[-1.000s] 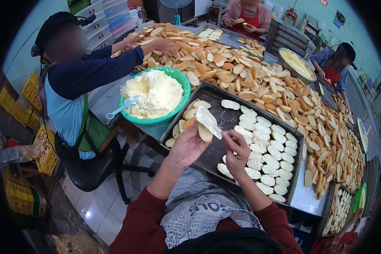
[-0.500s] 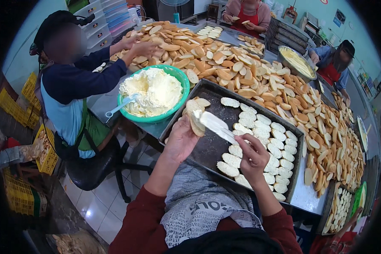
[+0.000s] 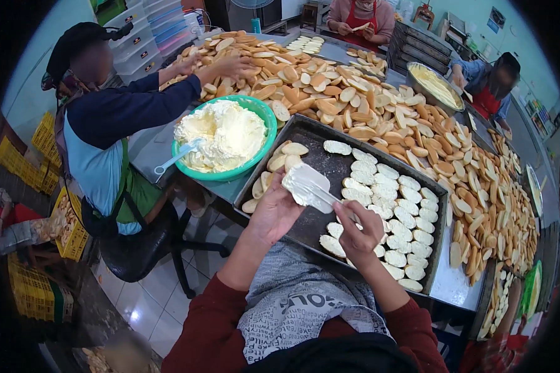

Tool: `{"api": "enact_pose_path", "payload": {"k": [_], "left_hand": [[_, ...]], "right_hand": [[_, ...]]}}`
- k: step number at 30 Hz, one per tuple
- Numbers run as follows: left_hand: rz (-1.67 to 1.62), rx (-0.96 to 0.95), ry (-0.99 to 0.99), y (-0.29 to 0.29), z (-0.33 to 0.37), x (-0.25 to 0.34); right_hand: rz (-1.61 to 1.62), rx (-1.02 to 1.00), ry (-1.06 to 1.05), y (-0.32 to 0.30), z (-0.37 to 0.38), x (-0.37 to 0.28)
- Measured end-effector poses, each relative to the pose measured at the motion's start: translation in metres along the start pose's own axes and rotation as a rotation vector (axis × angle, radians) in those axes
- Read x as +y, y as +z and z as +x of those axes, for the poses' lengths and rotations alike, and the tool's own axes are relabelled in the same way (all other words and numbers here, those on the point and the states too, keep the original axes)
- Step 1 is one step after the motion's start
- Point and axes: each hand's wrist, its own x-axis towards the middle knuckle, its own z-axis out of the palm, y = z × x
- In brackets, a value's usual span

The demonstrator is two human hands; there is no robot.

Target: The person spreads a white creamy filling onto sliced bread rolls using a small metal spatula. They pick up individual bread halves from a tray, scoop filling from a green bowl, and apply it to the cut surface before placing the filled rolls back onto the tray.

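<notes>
My left hand holds up a bread slice, mostly hidden behind the spatula. My right hand grips the spatula by its handle; its flat blade is coated in pale cream and lies over the held slice. Below both hands is a dark metal tray. Rows of cream-spread slices fill its right side, while several plain slices lie in its left end. Beyond my left hand stands a green bowl of whipped cream, with a light blue utensil resting in it.
A large heap of bread slices covers the table beyond the tray. A co-worker at the left reaches into it. Two others work at the far side and far right, near a cream basin. Yellow crates stand at left.
The spatula blade has swung over the slice in my left hand, covering most of it. My right hand has shifted slightly left and down. The left co-worker's hands have moved over the heap.
</notes>
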Motion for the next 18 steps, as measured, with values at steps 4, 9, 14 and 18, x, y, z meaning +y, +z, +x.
{"api": "enact_pose_path", "payload": {"k": [4, 9, 14, 18], "left_hand": [[0.024, -0.037, -0.026, -0.004, -0.005, -0.008], [0.058, -0.014, -0.055, -0.004, -0.005, -0.012], [0.165, 0.037, -0.072, -0.005, 0.005, -0.011], [0.288, 0.054, -0.125, -0.030, 0.033, -0.013]], "right_hand": [[-0.048, -0.007, 0.017, 0.018, 0.011, 0.009], [-0.043, -0.009, 0.157, 0.028, 0.022, 0.023], [0.324, 0.003, 0.756, 0.002, 0.015, 0.023], [0.835, -0.028, 1.392, -0.035, 0.008, 0.032]]}}
